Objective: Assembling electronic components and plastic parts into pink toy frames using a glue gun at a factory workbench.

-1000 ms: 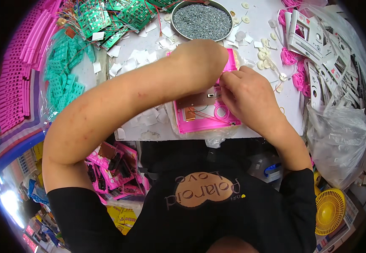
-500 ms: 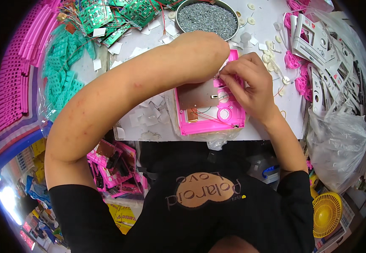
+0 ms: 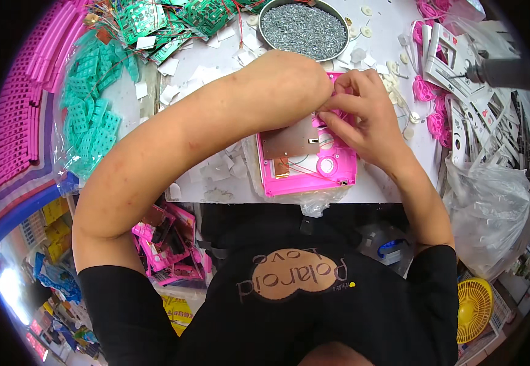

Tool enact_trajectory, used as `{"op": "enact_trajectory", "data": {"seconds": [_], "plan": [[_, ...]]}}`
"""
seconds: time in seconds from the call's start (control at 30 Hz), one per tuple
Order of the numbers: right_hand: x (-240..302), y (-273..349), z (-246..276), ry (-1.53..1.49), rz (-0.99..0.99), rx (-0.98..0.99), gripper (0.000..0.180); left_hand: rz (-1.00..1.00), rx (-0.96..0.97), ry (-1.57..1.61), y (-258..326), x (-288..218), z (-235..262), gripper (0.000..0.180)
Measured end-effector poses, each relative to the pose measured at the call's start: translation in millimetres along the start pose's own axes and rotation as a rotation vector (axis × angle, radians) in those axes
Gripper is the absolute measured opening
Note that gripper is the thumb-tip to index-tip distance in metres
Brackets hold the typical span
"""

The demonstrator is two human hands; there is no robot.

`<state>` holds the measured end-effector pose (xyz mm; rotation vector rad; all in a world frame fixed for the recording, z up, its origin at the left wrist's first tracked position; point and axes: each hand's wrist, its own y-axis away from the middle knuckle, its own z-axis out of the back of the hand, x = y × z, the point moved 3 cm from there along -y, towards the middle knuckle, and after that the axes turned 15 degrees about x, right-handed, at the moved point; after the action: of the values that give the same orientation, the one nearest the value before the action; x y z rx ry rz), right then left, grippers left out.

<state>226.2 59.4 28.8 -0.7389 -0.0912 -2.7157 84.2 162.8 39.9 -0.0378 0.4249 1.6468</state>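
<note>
A bright pink plastic casing (image 3: 341,178) lies on the table before me, its inner side up. Inside it are a brown circuit board (image 3: 289,144), thin red wires and a copper-coloured piece (image 3: 282,166). My left hand (image 3: 301,82) is bent over the casing's far part; its fingers are hidden behind the wrist. From the right, my right hand (image 3: 371,116) reaches to the casing beside the board's upper right edge. Its thumb and forefinger come together there in a pinch; what is between them is too small to make out.
A round metal dish of screws (image 3: 304,30) stands at the back, left of scattered white round parts (image 3: 393,67). Green circuit boards (image 3: 143,24) and teal keypads (image 3: 94,116) are heaped left. At right are white panels (image 3: 460,122) and a dark, thin-tipped tool (image 3: 500,72).
The dark tool with the thin tip has come into view at the right. My right hand has shifted slightly, its fingers spreading a little. The casing stays almost in place.
</note>
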Motion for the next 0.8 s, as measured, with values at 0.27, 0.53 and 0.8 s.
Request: {"op": "enact_trajectory", "data": {"seconds": [0.27,0.53,0.8], "plan": [[36,10,2,0.455,0.165,0.107,0.021,-0.016,0.015,-0.106,1,-3,-4,0.011],[23,11,7,0.171,0.148,0.069,0.029,-0.069,-0.031,-0.085,0,-5,-4,0.011],[39,11,-8,0.306,0.02,0.042,0.038,-0.042,-0.054,-0.001,-1,-3,-9,0.012]]}}
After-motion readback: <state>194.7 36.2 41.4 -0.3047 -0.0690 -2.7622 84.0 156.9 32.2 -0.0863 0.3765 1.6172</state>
